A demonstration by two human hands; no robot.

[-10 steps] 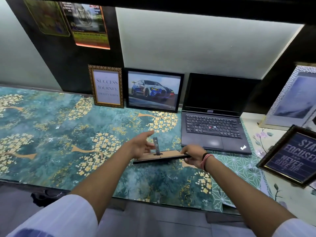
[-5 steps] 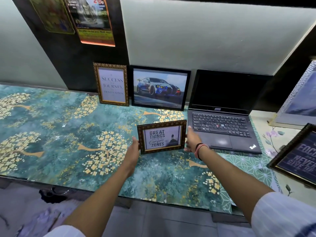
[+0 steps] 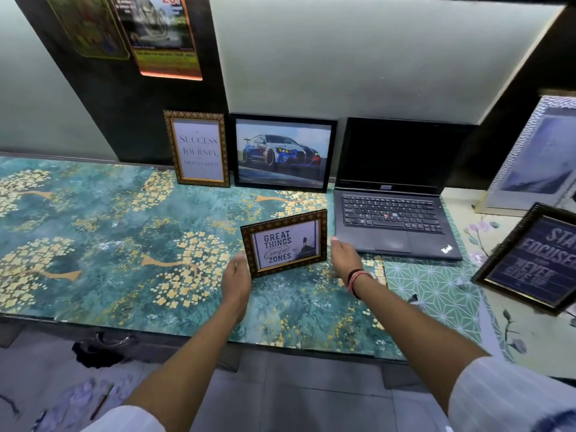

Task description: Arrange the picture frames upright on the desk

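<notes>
A small brown-framed "Great Things" picture frame (image 3: 285, 243) stands upright in the middle of the desk (image 3: 93, 244). My left hand (image 3: 237, 277) hovers just left of it, fingers apart, holding nothing. My right hand (image 3: 344, 255) is just right of the frame, open and a little apart from it. At the back wall a gold "Success" frame (image 3: 199, 148) and a black car picture frame (image 3: 284, 152) stand upright. On the right a dark "Stay Focused" frame (image 3: 536, 257) lies tilted, and a silver frame (image 3: 539, 157) leans behind it.
An open black laptop (image 3: 392, 213) sits right of the small frame, close to my right hand. Posters (image 3: 156, 32) hang on the dark wall panel. The desk's front edge runs below my forearms, with floor tiles beneath.
The small frame went from lying face-down in both hands to standing upright. Both hands have since let go and drawn slightly away from its sides.
</notes>
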